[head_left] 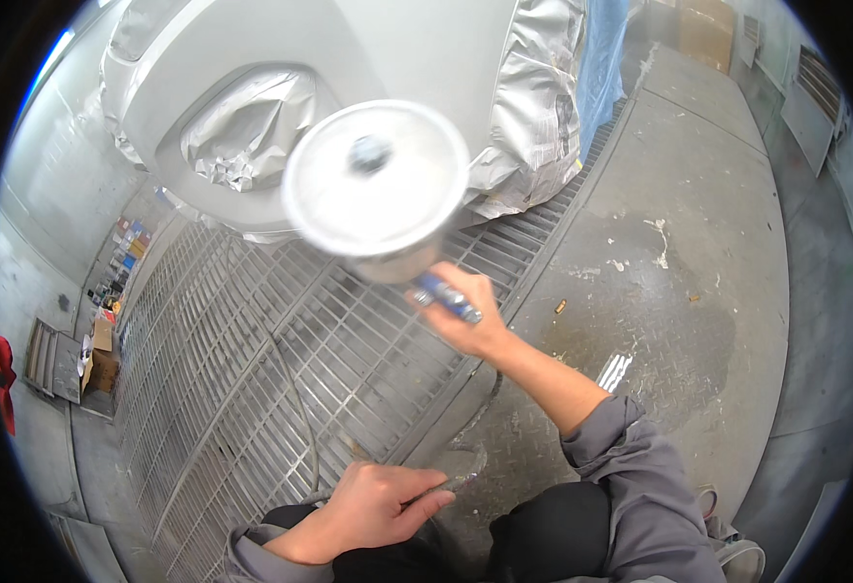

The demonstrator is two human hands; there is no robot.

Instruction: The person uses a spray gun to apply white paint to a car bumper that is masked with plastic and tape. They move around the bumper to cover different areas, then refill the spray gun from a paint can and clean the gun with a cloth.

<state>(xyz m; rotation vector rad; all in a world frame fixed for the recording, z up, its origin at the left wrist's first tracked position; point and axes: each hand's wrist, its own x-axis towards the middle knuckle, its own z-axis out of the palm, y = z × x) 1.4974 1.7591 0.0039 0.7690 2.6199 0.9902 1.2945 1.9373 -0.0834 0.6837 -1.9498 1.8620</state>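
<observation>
My right hand (pixel 460 313) is wrapped round the blue and silver handle of a spray gun (pixel 449 297). The gun's round cup with a white lid (pixel 378 185) faces up at me, blurred by motion, and hides the nozzle. Beyond it stands a grey car body panel (pixel 417 58), with crumpled silver masking (pixel 256 121) filling its oval opening. Low in front of my knees, my left hand (pixel 378 505) is closed round a thin grey hose (pixel 465 471), thumb and forefinger pointing right. From the gun side the hose loops down to this hand.
A metal floor grating (pixel 281 350) spreads below, with the hose (pixel 286 374) running across it. On the right lies a stained metal floor plate (pixel 660 291). Silver and blue sheeting (pixel 601 68) hangs off the car's right side. Cardboard boxes (pixel 103 360) and small containers line the left wall.
</observation>
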